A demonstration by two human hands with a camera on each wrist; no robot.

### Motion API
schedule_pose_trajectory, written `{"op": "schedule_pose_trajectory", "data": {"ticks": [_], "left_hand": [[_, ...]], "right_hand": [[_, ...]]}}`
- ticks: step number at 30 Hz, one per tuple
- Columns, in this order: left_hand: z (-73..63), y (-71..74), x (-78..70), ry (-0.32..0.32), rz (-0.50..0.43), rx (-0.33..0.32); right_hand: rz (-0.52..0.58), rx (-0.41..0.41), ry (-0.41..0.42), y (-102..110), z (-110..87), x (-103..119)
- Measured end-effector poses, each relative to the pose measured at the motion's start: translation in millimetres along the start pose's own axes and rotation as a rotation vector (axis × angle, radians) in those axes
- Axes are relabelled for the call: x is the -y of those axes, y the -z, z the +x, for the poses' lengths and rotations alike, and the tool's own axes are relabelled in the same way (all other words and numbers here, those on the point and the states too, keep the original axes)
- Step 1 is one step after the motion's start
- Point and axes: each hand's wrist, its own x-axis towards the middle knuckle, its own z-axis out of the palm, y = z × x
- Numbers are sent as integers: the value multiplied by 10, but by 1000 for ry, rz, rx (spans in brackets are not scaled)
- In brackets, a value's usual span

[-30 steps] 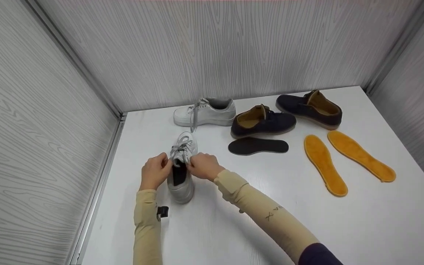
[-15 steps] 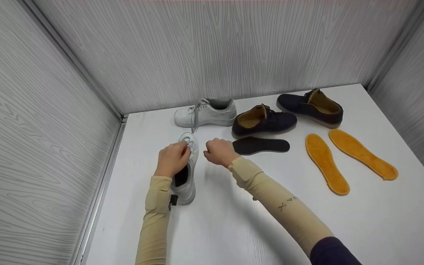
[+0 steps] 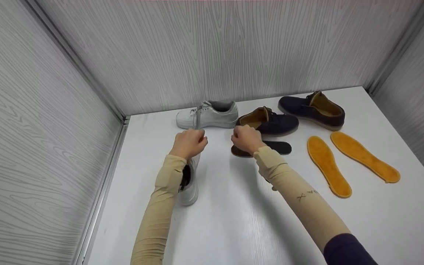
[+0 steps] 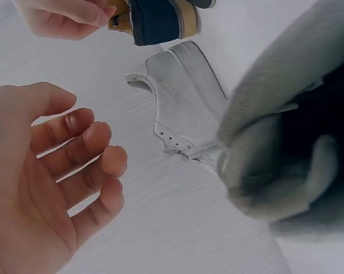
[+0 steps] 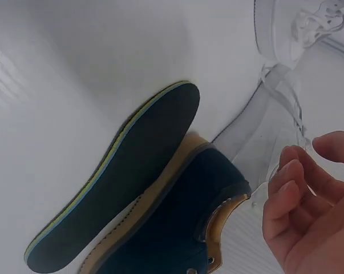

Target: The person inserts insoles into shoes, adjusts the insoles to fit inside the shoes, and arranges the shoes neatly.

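Note:
My left hand (image 3: 188,143) hovers above the toe and laces of the nearer white sneaker (image 3: 188,195), hiding much of it. In the left wrist view its fingers (image 4: 97,177) curl loosely around nothing. To the right, my right hand (image 3: 247,139) hangs over the black insole (image 3: 282,147), near a navy shoe (image 3: 280,125). The right wrist view shows this hand's fingers (image 5: 286,200) loosely bent and holding nothing. Behind both hands, the other white sneaker (image 3: 210,116) lies sideways-on, its lace hanging down its side.
A second navy shoe (image 3: 313,110) stands at the back right. Two orange insoles (image 3: 328,165) lie on the white table (image 3: 226,221) to the right. Grey wood-grain panels (image 3: 212,51) enclose the back and sides.
Both hands were at the nearer sneaker's laces a second ago. They have let go and moved forward and right, the right hand farther, to above the black insole.

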Motion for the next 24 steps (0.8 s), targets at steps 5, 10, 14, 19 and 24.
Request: {"op": "schedule_pose_trajectory", "data": {"ticks": [5,10,14,19,24], "left_hand": [[202,69,-58,101,-95,98],[394,72,-93,247,-396,190],[540,12,-124,397,-657,231],[679,-117,-147,562,-817,194],[737,-289,-125,716,-968,144]], "right_hand": [[57,-10,-57,76,15,-154],[130,-31,-115,151,37,-252],[209,-55,-188,193,39,-327],[397,-73,-273,226,17,-395],[692,-35,-316,222,-9,-444]]}}
